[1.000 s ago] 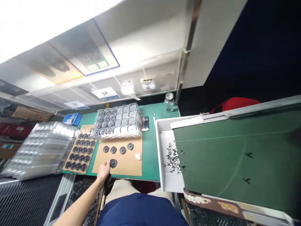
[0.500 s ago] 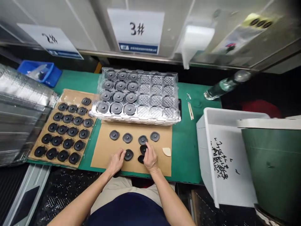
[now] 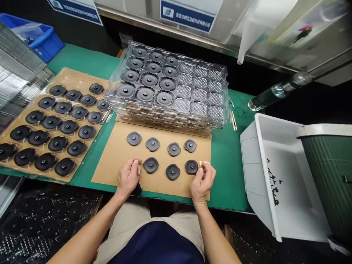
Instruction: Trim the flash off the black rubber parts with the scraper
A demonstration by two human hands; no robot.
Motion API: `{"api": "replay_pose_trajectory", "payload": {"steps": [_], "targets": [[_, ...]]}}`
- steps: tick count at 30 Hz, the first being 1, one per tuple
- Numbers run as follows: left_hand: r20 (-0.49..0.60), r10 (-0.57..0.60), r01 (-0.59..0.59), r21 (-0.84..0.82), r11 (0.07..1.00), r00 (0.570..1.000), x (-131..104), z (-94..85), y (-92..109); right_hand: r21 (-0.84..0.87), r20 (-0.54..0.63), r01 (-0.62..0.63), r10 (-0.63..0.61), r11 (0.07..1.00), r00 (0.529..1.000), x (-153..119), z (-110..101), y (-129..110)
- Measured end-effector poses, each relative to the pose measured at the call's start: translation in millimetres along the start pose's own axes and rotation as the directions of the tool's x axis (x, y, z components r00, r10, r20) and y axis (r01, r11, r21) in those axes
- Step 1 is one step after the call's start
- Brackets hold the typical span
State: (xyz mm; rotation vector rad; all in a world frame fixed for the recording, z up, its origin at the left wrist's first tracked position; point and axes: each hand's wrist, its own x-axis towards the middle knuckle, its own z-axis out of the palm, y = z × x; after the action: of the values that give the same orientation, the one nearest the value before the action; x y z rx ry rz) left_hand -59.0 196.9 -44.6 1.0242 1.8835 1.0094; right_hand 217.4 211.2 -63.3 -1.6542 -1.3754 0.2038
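Black, rounded-square discs with a small central knob lie apart in two rows on brown cardboard; one front disc [image 3: 151,165] is near my left hand [image 3: 129,178]. That hand is closed, thumb against curled fingers; what it holds, if anything, is hidden. A dark object [image 3: 136,189] shows beneath it by the table edge. My right hand [image 3: 203,181] is closed at the cardboard's right edge, thumb and forefinger together beside the rightmost front disc [image 3: 191,167]. Its fingers partly cover a pale flat piece [image 3: 206,162]; I cannot tell whether they grip it.
Behind the cardboard [image 3: 110,161] stands a stack of clear trays [image 3: 165,113], its left half holding discs. A disc-filled tray [image 3: 72,145] lies left. A white bin [image 3: 288,161] with black scraps stands right. A glass bottle [image 3: 265,97] and blue bin [image 3: 44,40] are farther back.
My right hand has moved right, leaving the discs it was handling flat in the front row, and now covers part of the pale piece. My left hand has drawn slightly away from its nearest disc.
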Motion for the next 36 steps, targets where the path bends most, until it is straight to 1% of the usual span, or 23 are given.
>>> {"api": "replay_pose_trajectory", "payload": {"steps": [1, 2, 4, 5, 6, 7, 8, 9, 10, 11, 12, 14, 17, 19, 21, 22, 23, 24, 25, 27, 29, 32, 36], "targets": [[-0.009, 0.01, -0.01, -0.041, 0.999, 1.0, -4.7, 0.3, 0.0, 0.029, -0.02, 0.016, -0.016, 0.999, 1.0, -3.7, -3.1, -2.9], [-0.021, 0.015, -0.017, -0.079, 0.997, 1.0, -11.4, 0.5, 0.9, 0.057, -0.013, 0.036, -0.036, 0.998, 0.999, -10.6, -8.2, -8.7], [-0.056, 0.03, -0.038, -0.149, 0.988, 0.998, -32.0, 0.7, 4.5, 0.12, 0.078, 0.105, -0.115, 0.987, 0.99, -35.3, -24.2, -28.8], [-0.068, 0.04, -0.052, -0.18, 0.982, 0.997, -45.6, 1.0, 6.8, 0.171, 0.166, 0.147, -0.176, 0.974, 0.97, -52.9, -34.1, -41.9], [-0.074, 0.051, -0.065, -0.21, 0.976, 0.996, -61.0, 1.4, 9.0, 0.229, 0.255, 0.19, -0.247, 0.955, 0.935, -72.7, -44.3, -55.7], [-0.077, 0.061, -0.078, -0.237, 0.968, 0.995, -77.4, 1.8, 11.0, 0.301, 0.343, 0.227, -0.327, 0.926, 0.88, -93.5, -54.3, -69.1], [-0.077, 0.071, -0.089, -0.263, 0.961, 0.995, -94.1, 2.1, 12.6, 0.392, 0.439, 0.231, -0.402, 0.89, 0.804, -113.5, -63.5, -81.2], [-0.077, 0.079, -0.098, -0.286, 0.953, 0.994, -110.4, 2.1, 13.7, 0.447, 0.468, 0.234, -0.449, 0.863, 0.761, -131.5, -71.8, -91.4], [-0.078, 0.087, -0.107, -0.308, 0.945, 0.993, -125.8, 1.6, 14.3, 0.481, 0.477, 0.239, -0.48, 0.844, 0.736, -146.4, -79.3, -99.5], [-0.081, 0.094, -0.115, -0.328, 0.937, 0.992, -139.7, 0.6, 14.5, 0.499, 0.471, 0.249, -0.501, 0.83, 0.726, -157.8, -86.4, -105.5], [-0.087, 0.1, -0.124, -0.348, 0.929, 0.991, -152.2, -1.0, 14.3, 0.501, 0.451, 0.271, -0.515, 0.822, 0.729, -166.0, -93.3, -109.9], [-0.106, 0.112, -0.144, -0.382, 0.913, 0.988, -173.0, -5.8, 13.3, 0.487, 0.423, 0.32, -0.539, 0.813, 0.728, -175.6, -106.9, -115.5], [-0.138, 0.12, -0.168, -0.427, 0.888, 0.983, -196.5, -13.1, 11.4, 0.468, 0.405, 0.345, -0.544, 0.814, 0.734, -186.5, -125.0, -120.4], [-0.148, 0.117, -0.173, -0.457, 0.872, 0.982, -208.4, -16.0, 10.9, 0.471, 0.404, 0.322, -0.525, 0.821, 0.749, -195.2, -133.5, -121.8], [-0.136, 0.118, -0.169, -0.484, 0.859, 0.984, -216.8, -17.3, 11.7, 0.477, 0.427, 0.254, -0.475, 0.841, 0.769, -201.2, -139.5, -120.7], [-0.122, 0.12, -0.165, -0.495, 0.853, 0.985, -219.5, -17.9, 12.6, 0.478, 0.456, 0.186, -0.424, 0.858, 0.783, -201.7, -142.0, -119.3], [-0.105, 0.123, -0.159, -0.503, 0.849, 0.987, -221.1, -18.7, 13.5, 0.478, 0.497, 0.089, -0.352, 0.874, 0.793, -200.2, -144.3, -117.5], [-0.085, 0.124, -0.15, -0.508, 0.848, 0.989, -221.9, -20.1, 14.5, 0.474, 0.548, -0.037, -0.262, 0.88, 0.794, -196.7, -146.6, -115.3], [-0.063, 0.123, -0.138, -0.509, 0.85, 0.99, -222.0, -21.8, 15.3, 0.466, 0.601, -0.177, -0.164, 0.867, 0.783, -191.6, -148.9, -112.8], [-0.013, 0.12, -0.111, -0.498, 0.86, 0.993, -220.9, -26.4, 15.5, 0.444, 0.684, -0.433, 0.015, 0.784, 0.73, -178.9, -152.9, -107.2], [0.045, 0.119, -0.083, -0.475, 0.876, 0.992, -219.0, -30.7, 12.8, 0.437, 0.72, -0.593, 0.132, 0.676, 0.681, -166.9, -154.6, -101.2], [0.134, 0.124, -0.062, -0.395, 0.916, 0.983, -214.9, -33.6, 2.7, 0.432, 0.744, -0.715, 0.231, 0.55, 0.627, -155.5, -149.9, -94.6], [0.235, 0.136, -0.072, -0.261, 0.963, 0.962, -205.0, -31.9, -8.6, 0.386, 0.802, -0.836, 0.307, 0.389, 0.513, -144.9, -132.9, -93.7]]}}
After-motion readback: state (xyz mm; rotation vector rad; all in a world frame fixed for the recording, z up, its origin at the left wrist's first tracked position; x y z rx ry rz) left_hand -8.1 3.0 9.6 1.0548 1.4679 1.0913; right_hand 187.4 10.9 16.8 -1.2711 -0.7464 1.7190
